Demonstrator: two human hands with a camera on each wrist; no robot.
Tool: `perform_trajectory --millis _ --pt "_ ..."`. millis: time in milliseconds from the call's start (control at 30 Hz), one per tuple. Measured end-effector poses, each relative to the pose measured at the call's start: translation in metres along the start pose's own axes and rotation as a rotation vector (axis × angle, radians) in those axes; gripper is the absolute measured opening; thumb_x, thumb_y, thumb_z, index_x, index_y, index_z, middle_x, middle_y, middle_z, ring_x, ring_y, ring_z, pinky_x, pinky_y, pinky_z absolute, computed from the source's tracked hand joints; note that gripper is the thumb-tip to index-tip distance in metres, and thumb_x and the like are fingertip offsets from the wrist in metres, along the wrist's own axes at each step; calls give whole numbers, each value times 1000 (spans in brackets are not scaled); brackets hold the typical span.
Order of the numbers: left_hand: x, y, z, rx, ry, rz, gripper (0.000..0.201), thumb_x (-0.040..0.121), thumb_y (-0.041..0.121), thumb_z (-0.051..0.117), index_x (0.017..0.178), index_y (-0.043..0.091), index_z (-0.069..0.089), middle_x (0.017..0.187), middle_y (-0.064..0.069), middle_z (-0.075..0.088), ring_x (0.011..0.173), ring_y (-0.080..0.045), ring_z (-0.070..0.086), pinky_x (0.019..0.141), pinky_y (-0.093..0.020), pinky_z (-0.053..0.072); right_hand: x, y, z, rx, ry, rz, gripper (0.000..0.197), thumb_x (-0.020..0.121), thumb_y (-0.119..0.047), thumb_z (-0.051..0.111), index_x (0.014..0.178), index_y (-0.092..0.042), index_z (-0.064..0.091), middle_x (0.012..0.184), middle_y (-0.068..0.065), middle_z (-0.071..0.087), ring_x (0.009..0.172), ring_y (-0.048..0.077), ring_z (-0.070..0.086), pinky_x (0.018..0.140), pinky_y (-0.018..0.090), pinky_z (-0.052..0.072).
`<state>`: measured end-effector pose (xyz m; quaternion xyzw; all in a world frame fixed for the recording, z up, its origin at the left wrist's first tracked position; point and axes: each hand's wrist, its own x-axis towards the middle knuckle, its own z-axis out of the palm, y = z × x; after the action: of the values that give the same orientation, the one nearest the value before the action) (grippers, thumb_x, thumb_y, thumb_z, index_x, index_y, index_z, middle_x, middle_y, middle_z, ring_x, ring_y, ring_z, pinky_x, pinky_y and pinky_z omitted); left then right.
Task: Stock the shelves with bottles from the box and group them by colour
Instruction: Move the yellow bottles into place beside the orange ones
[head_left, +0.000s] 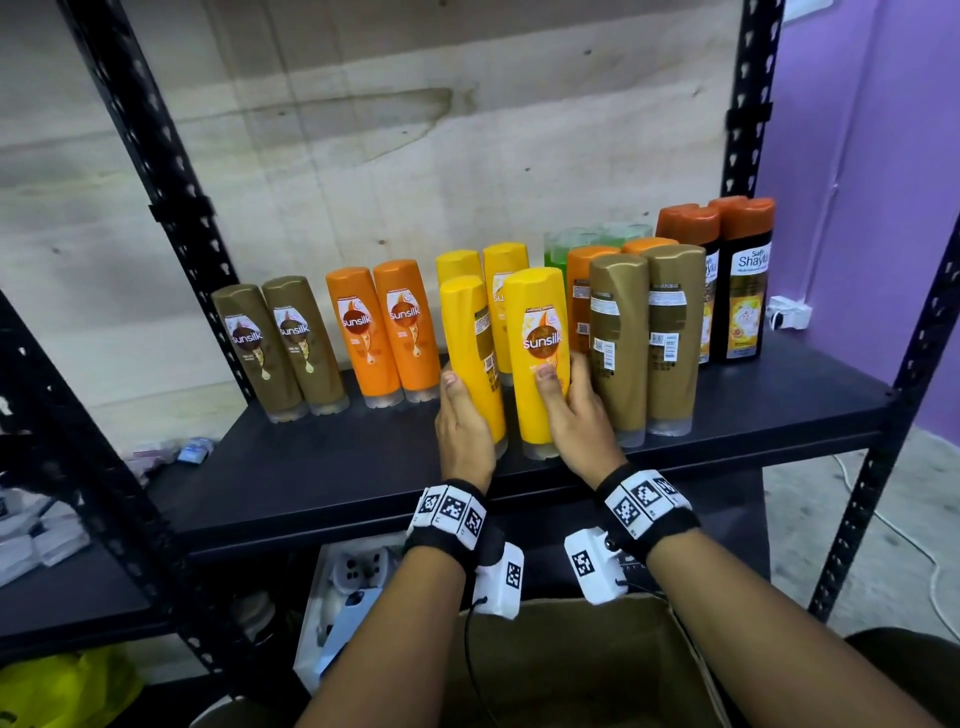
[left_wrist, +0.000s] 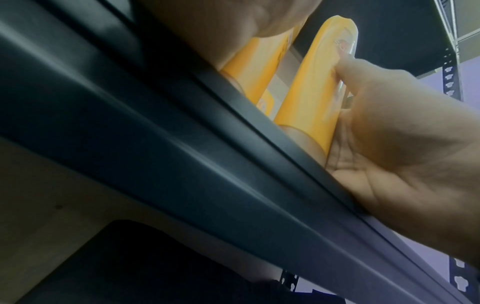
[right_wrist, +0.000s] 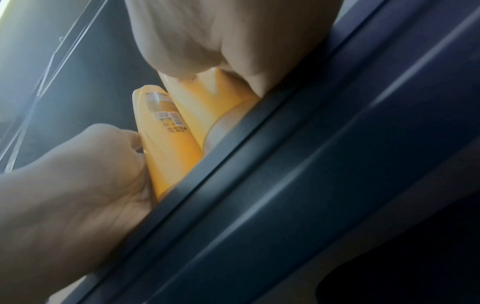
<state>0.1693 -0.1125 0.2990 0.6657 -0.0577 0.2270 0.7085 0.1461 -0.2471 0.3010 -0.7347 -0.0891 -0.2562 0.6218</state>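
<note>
1. Where the two front yellow bottles stand cap-down on the dark shelf (head_left: 675, 415), each hand has one: the left hand (head_left: 464, 426) wraps the left yellow bottle (head_left: 475, 353), the right hand (head_left: 582, 415) wraps the right yellow bottle (head_left: 537, 353), thumb on its front label.
2. Handling, judged: rigid glossy plastic, likely moderately heavy if full, smooth enough to slip. The low-to-mid body, where the hands sit, looks the sound place to hold; the narrow clear cap base gives a small footing, so tipping is the risk.
3. Long axis near vertical, caps down, rounded ends up. The right bottle's front label faces out; the left one shows its back label with barcode.
4. Placement: both directly in front of two more yellow bottles (head_left: 506, 270), between the orange pair (head_left: 384, 332) and a mixed brown and orange cluster (head_left: 644, 338).
5. The cardboard box (head_left: 571, 670) sits below; contents not visible.
</note>
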Motion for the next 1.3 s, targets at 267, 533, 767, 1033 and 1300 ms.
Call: perform_trajectory --millis 267,533,767,1033,1300 --pt "-11 4 0 116 56 247 62 91 69 41 140 32 30 132 3 54 115 -13 57 93 -34 48 0 3 2 -1 7 5 63 82 -86 42 131 -47 40 123 -30 60 111 -13 57 92 19 45" --pt "-13 5 -1 241 74 345 73 77 84 52 120 25 52 123 11 42 106 26 41 80 6 31 1 6 1 14 15 6 57 83 -83 49 129 -50 43 128 -22 64 116 -2 61 100 34 52" --pt "-12 2 -3 237 29 240 55 77 73 64 116 38 47 107 23 60 95 9 60 77 -5 42 -2 2 4 -16 42 -8 69 80 -87 45 131 -39 42 128 -15 65 113 6 64 95 34 53" --pt "-21 10 -9 273 -8 216 44 80 70 66 113 68 37 111 29 61 98 19 58 75 1 43 -3 -1 2 -41 31 -2 70 79 -89 42 130 -40 40 127 -12 64 111 8 64 95 35 53" --pt "-30 26 -22 357 -80 212 64 88 47 72 139 24 42 134 2 56 120 -13 57 101 -41 51 -4 -33 -2 -55 -25 -22 74 88 -67 55 148 -35 24 144 -9 49 126 8 52 109 35 44"
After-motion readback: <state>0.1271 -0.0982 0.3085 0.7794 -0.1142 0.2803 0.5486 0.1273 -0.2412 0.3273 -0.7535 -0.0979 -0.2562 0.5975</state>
